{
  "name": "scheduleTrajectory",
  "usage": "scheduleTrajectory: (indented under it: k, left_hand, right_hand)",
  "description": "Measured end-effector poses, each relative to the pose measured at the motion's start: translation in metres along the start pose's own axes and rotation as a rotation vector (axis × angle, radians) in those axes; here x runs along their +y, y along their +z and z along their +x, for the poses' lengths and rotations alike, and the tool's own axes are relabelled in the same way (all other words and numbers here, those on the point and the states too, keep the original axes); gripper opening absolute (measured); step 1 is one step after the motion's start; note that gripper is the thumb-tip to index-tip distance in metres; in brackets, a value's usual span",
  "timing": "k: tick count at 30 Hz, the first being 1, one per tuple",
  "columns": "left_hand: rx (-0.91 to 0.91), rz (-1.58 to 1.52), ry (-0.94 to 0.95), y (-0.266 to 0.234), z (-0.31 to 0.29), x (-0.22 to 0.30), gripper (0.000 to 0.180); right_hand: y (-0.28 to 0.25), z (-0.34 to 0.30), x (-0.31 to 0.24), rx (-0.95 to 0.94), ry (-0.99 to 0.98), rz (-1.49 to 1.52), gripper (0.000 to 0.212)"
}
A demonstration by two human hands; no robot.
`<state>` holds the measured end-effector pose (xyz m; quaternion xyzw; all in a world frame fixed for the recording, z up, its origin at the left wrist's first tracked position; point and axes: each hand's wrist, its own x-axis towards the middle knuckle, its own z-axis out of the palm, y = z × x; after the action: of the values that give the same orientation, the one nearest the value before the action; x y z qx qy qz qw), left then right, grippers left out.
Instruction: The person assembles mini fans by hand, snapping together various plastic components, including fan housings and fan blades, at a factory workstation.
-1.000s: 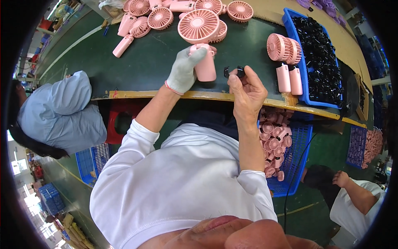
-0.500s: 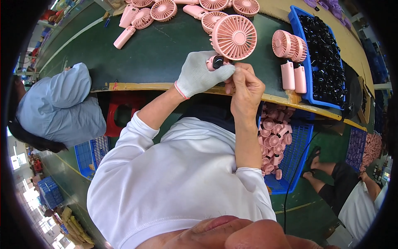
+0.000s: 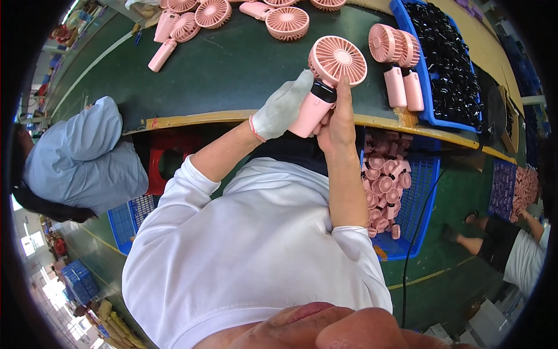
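Two hands: both grip one pink fan (image 3: 325, 78) above the near edge of the green table (image 3: 232, 70).
Left hand (image 3: 283, 107): in a grey glove, fingers wrapped around the fan's handle from the left.
Right hand (image 3: 337, 116): bare, fingers closed on the handle from the right, with one finger stretched up along the black collar below the round grille.
Fan: handle tilted, grille facing up towards the camera, held clear of the table.
Two fans (image 3: 398, 58): stand upright just right of the held one, beside the tray.
Blue tray (image 3: 415, 58): on the table at the right, filled with small black parts (image 3: 450, 52).
Loose fans (image 3: 232, 14): several pink ones lie at the far edge of the table, well apart from the hands.
Blue crate (image 3: 418, 192): below the table edge on the right, holding a heap of pink fans.
Red stool (image 3: 165, 160): under the table, left of the person.
Co-worker (image 3: 81, 157): in a light blue top at the left.
Second co-worker (image 3: 511, 250): at the right edge, in a white top and dark shorts.
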<state>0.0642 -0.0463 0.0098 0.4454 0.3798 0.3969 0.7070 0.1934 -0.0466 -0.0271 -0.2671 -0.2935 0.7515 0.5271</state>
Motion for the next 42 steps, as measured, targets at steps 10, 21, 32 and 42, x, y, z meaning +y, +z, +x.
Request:
scheduleTrajectory:
  k: [10, 21, 32, 42]
  left_hand:
    - [0.015, 0.582, 0.376, 0.026, 0.003, -0.018, 0.047]
    - [0.575, 1.69, 0.972, -0.143, 0.086, 0.039, 0.023]
    - [0.251, 1.918, 0.652, -0.14, 0.109, 0.054, 0.038]
    - [0.214, 1.846, 0.761, -0.085, 0.077, 0.035, 0.041]
  right_hand:
    - [0.001, -0.034, -0.021, 0.32, -0.601, -0.577, 0.055]
    - [-0.124, -0.146, -0.011, 0.653, -0.811, -1.56, 0.022]
    - [-0.317, -0.229, 0.12, 0.946, 0.646, -1.635, 0.039]
    - [-0.171, -0.13, -0.048, 0.864, -0.732, -1.553, 0.011]
